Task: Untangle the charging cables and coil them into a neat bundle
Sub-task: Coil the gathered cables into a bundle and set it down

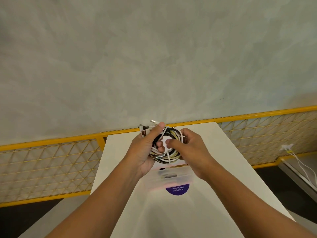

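A round coil of charging cables [169, 156], white, black and pale yellow strands together, is held in the air above a white table [120, 148]. My left hand [145, 148] grips the coil's left side, thumb on top, with several plug ends sticking out above the thumb. My right hand [190, 150] holds the coil's right side, its fingers curled through the middle of the loop. A metal-tipped plug lies across the coil's lower edge.
A clear plastic box [169, 179] sits on the table under my hands, next to a purple round sticker [178, 190]. A yellow mesh railing [51, 162] runs behind the table. More white cables [298, 160] hang at the right by a ledge.
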Motion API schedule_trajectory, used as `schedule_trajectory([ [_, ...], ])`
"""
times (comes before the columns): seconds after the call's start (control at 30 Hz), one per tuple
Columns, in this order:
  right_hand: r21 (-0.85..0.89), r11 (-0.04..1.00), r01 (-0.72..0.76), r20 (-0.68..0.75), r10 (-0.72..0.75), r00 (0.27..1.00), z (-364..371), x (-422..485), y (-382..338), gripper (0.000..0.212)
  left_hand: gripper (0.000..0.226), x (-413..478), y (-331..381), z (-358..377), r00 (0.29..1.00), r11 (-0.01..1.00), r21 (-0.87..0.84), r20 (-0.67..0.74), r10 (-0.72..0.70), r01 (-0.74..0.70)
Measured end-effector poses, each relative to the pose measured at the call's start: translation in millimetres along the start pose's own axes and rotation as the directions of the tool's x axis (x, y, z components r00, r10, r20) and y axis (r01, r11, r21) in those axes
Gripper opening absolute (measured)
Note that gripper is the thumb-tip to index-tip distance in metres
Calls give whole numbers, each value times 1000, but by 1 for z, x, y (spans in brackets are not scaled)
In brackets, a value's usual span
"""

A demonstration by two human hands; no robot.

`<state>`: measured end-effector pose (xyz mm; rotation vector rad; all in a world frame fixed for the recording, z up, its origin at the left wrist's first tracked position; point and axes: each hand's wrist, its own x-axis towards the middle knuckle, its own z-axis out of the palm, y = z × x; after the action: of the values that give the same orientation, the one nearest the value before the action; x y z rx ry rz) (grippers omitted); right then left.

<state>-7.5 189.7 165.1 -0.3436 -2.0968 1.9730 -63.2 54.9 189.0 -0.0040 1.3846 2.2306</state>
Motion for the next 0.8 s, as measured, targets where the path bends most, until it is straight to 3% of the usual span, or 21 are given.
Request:
schedule_trajectory([
  [0.17,-95,994,-59,-84,51,995,-4,4,1,5,46,-6,3,-9,998,993,107,1,-57,56],
  [0.27,-143,987,-80,-85,68,994,-12,6,1,4,94,-6,2,-18,999,950,312,-49,1,15],
  [0.33,-157,983,-92,-65,83,994,-17,6,1,6,113,-5,3,-24,989,841,534,-50,135,-88],
  [0.43,-180,978,-105,-16,104,994,-21,6,-1,6,88,-5,5,-27,951,547,793,127,280,-267],
  [0.57,-218,970,-108,43,120,992,-20,4,-1,3,51,-3,1,-26,906,324,867,276,322,-379],
  [0.63,-207,972,-112,53,126,991,-22,3,1,3,40,-2,-2,-26,888,291,870,285,361,-398],
  [0.8,-174,980,-102,125,124,984,-31,2,5,5,22,-3,-3,-28,894,349,858,240,377,-377],
])
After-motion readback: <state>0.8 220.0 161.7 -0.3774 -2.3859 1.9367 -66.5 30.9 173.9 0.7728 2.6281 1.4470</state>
